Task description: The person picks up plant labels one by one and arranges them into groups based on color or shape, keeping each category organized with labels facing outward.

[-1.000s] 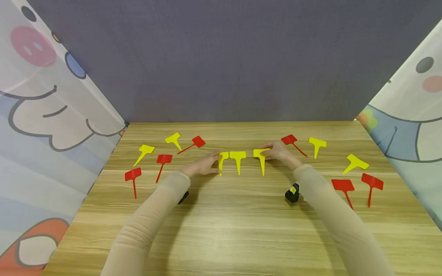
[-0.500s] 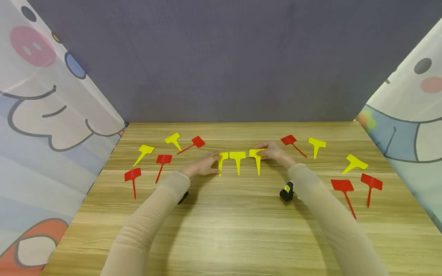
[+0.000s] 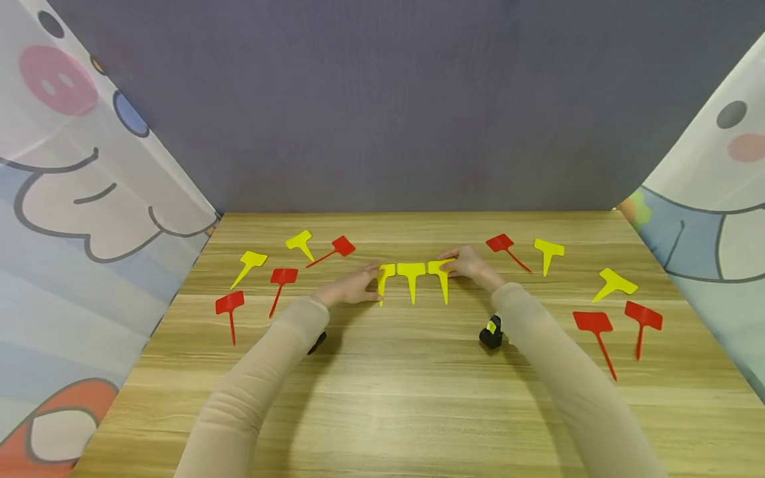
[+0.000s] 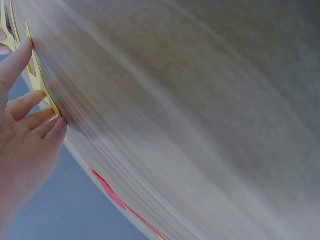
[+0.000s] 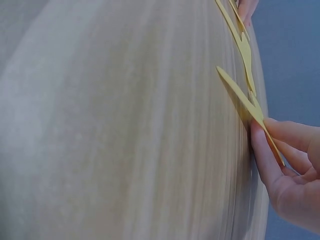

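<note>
Three yellow T-shaped plant labels form a row at the table's middle, heads away from me and stems toward me. My left hand [image 3: 351, 285] holds the left label [image 3: 389, 269], covering part of it; in the left wrist view its thumb is near the stem and its fingertips are at the head's edge. The middle label [image 3: 412, 271] lies untouched between the hands. With thumb and fingers, my right hand [image 3: 470, 263] pinches the head of the right label [image 3: 444, 284]. In the right wrist view that label [image 5: 242, 97] tilts, its stem tip raised, its head close beside the middle label.
Red plant labels [image 3: 230, 303] and yellow ones [image 3: 254, 257] lie scattered on the left of the wooden table [image 3: 382, 398]. More red labels [image 3: 594, 321] and yellow ones [image 3: 615, 283] lie on the right. A grey-purple panel [image 3: 406, 119] rises behind the table.
My right hand has slid left with its yellow label, narrowing the gap to the middle one. The left hand and its label have stayed in place.
</note>
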`<move>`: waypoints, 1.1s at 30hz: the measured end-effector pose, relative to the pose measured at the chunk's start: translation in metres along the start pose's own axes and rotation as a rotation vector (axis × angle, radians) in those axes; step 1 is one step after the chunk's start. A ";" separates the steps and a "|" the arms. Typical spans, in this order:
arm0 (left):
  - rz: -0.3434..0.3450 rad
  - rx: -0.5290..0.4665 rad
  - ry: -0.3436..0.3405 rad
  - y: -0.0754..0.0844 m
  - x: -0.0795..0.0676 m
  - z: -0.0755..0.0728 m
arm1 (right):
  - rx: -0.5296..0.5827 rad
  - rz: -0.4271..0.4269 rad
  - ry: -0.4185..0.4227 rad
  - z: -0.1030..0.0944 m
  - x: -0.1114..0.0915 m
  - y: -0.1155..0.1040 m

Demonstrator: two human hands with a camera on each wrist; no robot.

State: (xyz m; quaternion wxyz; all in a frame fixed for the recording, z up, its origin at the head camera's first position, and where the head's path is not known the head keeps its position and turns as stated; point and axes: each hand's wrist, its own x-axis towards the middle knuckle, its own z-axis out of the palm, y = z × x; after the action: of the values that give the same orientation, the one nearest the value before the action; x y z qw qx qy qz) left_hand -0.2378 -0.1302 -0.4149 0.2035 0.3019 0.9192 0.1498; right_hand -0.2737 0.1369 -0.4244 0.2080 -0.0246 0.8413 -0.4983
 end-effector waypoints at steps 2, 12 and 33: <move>0.000 0.001 0.000 0.000 0.000 0.000 | -0.010 -0.005 0.004 0.001 -0.001 -0.001; -0.001 -0.005 -0.004 0.000 -0.001 0.000 | -0.008 -0.032 0.021 0.003 0.015 0.011; 0.001 -0.011 0.004 0.001 -0.001 0.001 | -0.228 -0.060 0.120 0.011 -0.001 -0.007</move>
State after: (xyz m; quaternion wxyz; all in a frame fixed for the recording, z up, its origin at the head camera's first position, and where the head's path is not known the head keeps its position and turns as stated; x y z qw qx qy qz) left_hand -0.2368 -0.1300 -0.4151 0.2034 0.3008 0.9187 0.1553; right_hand -0.2701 0.1246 -0.4223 0.1382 -0.0433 0.9023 -0.4061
